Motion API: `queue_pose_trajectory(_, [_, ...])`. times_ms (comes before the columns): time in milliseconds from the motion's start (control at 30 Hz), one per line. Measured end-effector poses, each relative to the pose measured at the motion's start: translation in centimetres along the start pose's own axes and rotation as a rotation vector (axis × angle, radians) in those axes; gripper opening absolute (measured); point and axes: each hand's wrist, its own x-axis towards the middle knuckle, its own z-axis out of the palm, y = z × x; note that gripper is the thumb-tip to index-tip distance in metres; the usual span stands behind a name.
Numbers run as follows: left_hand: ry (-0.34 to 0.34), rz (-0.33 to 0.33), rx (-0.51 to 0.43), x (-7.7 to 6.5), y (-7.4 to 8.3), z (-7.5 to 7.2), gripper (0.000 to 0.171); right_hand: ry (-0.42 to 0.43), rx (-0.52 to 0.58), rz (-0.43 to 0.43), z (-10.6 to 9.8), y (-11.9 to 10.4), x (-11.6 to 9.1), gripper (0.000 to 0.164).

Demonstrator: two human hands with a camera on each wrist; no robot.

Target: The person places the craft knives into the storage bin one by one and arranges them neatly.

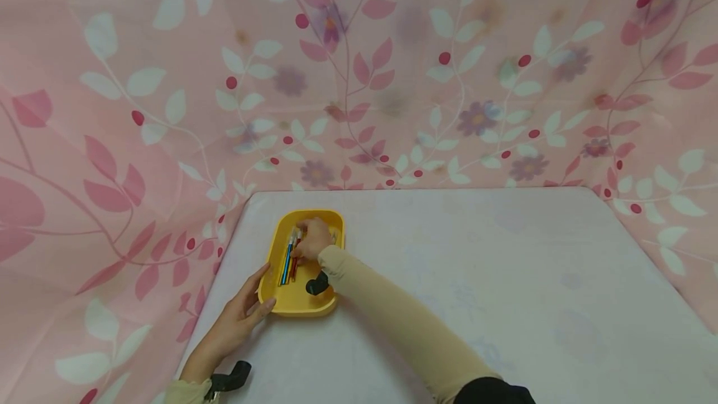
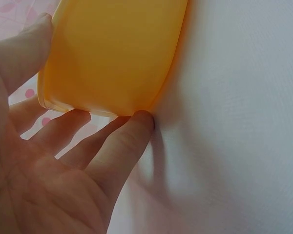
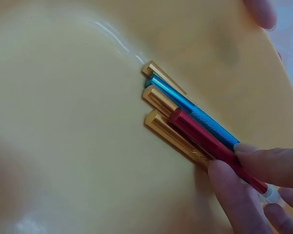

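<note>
A yellow tray (image 1: 294,305) lies on the left part of the table. My left hand (image 1: 235,315) holds its near left corner, thumb at the near end and fingers along the left side. Inside the tray lie several slim metal craft knives with knurled grips and clear caps. One is blue (image 3: 178,97), and gold ones (image 3: 166,131) lie beside it. Reaching into the tray, my right hand (image 1: 315,240) pinches a red craft knife (image 3: 198,127) between thumb and finger near its capped end. The red knife rests against the others.
The white-covered table (image 1: 493,292) stretches away to the right of the tray. A pink floral curtain (image 1: 415,80) hangs behind the table and along its left side. A dark wrist mount (image 1: 318,283) on the right arm hangs over the tray.
</note>
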Motion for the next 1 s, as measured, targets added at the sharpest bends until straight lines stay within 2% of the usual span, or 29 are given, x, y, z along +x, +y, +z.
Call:
queue_pose_trajectory(300, [-0.005, 0.004, -0.007, 0.02, 0.07, -0.01, 0.081, -0.008, -0.052, -0.020, 0.33, 0.32, 0.67, 0.070])
queue_pose_trajectory(700, [-0.004, 0.007, -0.004, 0.08, -0.26, 0.05, 0.080, -0.016, -0.097, -0.093, 0.00, -0.15, -0.09, 0.070])
queue_pose_trajectory(1000, [-0.001, 0.016, -0.019, 0.08, -0.15, 0.07, 0.080, 0.004, -0.107, -0.070, -0.14, -0.05, -0.20, 0.068])
